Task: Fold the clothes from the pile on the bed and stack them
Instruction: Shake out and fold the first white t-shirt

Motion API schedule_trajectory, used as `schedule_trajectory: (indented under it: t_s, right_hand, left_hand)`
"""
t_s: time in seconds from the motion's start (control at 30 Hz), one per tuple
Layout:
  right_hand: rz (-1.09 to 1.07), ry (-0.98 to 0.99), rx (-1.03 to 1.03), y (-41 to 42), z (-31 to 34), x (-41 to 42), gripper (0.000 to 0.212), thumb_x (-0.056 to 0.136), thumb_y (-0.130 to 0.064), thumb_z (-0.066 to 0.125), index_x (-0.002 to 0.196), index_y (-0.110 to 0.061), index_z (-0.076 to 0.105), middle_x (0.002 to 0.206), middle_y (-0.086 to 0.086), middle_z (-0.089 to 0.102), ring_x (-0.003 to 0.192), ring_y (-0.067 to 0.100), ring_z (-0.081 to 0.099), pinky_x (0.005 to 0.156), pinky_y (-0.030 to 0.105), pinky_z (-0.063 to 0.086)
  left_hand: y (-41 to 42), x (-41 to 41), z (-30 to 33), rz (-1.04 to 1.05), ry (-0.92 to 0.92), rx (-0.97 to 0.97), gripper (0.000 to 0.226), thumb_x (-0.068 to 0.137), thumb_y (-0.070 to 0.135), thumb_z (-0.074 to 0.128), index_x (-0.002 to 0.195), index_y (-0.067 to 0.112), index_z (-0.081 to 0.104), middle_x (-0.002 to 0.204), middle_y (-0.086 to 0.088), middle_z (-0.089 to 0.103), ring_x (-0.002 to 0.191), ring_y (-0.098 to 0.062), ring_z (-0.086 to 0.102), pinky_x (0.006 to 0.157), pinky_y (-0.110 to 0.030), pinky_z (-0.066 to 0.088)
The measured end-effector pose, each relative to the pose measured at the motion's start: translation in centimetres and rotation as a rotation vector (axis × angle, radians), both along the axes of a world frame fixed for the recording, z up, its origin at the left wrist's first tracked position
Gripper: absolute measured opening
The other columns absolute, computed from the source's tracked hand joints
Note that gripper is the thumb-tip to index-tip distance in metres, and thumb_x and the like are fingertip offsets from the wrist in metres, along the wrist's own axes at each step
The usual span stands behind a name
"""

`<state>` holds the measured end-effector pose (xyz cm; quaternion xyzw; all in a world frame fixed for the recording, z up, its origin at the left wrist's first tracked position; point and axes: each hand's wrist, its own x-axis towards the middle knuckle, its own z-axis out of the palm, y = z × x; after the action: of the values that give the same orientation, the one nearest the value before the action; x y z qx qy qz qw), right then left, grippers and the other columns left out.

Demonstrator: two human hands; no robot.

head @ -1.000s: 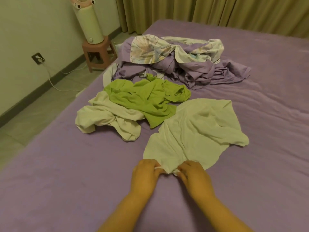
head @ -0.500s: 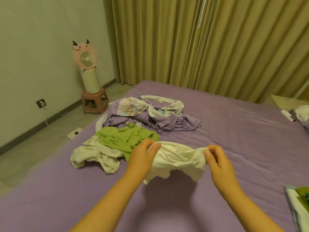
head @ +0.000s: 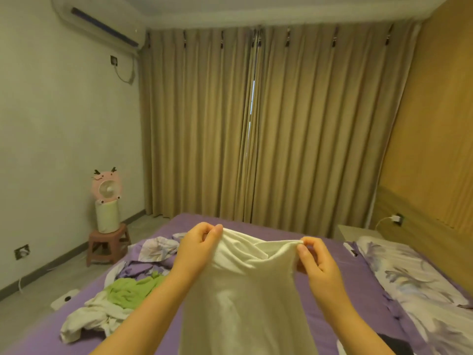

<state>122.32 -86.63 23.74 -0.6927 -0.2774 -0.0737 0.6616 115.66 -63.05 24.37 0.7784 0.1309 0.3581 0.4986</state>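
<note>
Lifted clear of the bed (head: 330, 254) since a second ago, the cream garment (head: 245, 290) is now hung in the air over the near edge, its top hem pinched by the left hand (head: 198, 248) and the right hand (head: 316, 262). If either thin pinch slips, it could be dropped crumpled. No containers are seen; the pile (head: 120, 293) is left near the bed's left edge.

I see a purple bed (head: 330, 254), a green garment (head: 133, 290) on it, white clothes (head: 87, 320) just beside the green, a floral pillow (head: 419, 280) far right of it
</note>
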Motion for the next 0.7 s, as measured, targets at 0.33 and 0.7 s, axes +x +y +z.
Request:
schedule_trajectory:
  t_s: [0.33,0.7]
  right_hand:
    - [-0.134,0.014,-0.030,-5.0,4.5,-4.9,0.012,0.098,-0.023,0.047,0.088,-0.022,0.056,0.076,-0.004,0.062,0.068,0.007,0.055,0.062,0.022,0.045]
    - [0.063,-0.041,-0.546,-4.6,6.7,-6.6,0.038,0.076,-0.037,0.075,0.111,-0.030,0.061,0.098,-0.008,0.067,0.088,0.005,0.063,0.081,0.030,0.054]
  left_hand:
    - [-7.3,-2.1,6.7,-0.180,0.067,0.134,0.028,0.090,0.039,0.059,0.072,0.018,0.061,0.065,0.010,0.057,0.061,-0.005,0.051,0.057,-0.021,0.038]
    - [-5.7,-3.0,9.3,-0.540,0.229,0.167,0.023,0.070,0.048,0.073,0.069,0.026,0.065,0.059,0.014,0.060,0.057,0.000,0.056,0.051,-0.015,0.043]
